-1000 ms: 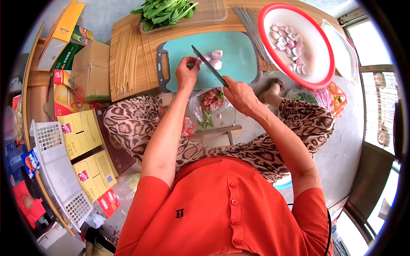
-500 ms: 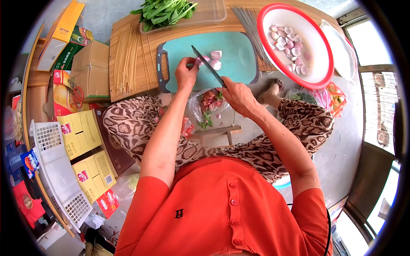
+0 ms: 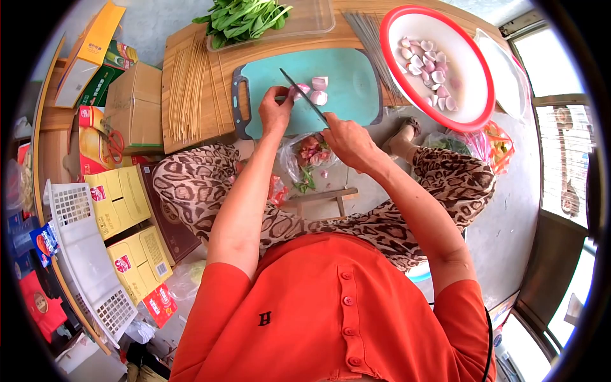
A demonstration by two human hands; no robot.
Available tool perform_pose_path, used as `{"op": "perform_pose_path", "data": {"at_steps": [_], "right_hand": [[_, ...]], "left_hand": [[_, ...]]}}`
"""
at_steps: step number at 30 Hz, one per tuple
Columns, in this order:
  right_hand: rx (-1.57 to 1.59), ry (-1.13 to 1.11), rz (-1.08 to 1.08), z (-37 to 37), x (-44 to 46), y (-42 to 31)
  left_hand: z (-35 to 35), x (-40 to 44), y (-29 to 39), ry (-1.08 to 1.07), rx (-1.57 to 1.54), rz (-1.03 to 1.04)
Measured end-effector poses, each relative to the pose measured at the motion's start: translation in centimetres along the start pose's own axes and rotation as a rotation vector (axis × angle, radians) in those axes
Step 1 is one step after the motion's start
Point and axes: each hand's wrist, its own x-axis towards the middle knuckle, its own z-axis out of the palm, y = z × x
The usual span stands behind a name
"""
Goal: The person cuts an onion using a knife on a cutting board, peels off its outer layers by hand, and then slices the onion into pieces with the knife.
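My left hand (image 3: 275, 112) rests at the left part of the teal cutting board (image 3: 350, 70), its fingers closed around a piece of red onion (image 3: 298, 93). In my right hand (image 3: 350, 142) is the handle of a knife (image 3: 305, 96). Its dark blade slants up and left across the board, against the right side of the held onion; whether it has cut in, I cannot tell. Just right of the blade lie two more onion chunks (image 3: 319, 84), pale pink and white. The fingertips of my left hand are partly hidden.
A red-rimmed white bowl (image 3: 491, 83) with onion pieces stands at the right. Wooden skewers (image 3: 188, 89) and metal skewers (image 3: 372, 48) flank the board. Leafy greens (image 3: 245, 19) lie in a clear tray behind. Below the table edge sits a plastic bag of scraps (image 3: 312, 153).
The knife and my right hand have shifted slightly left, bringing the blade nearer the held onion. My left hand keeps its grip; the onion chunks stay in place on the board.
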Motion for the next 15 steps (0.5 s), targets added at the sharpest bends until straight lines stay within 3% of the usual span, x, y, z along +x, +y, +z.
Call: {"op": "perform_pose_path", "data": {"at_steps": [11,15], "right_hand": [[0.023,-0.024,-0.034,0.3,1.5,1.1],[-0.115,-0.084,-0.097,1.5,3.0,1.5]], "left_hand": [[-0.1,0.2,-0.5,-0.006,-0.022,0.008],[-0.3,-0.1,-0.5,-0.011,-0.051,0.014]]}}
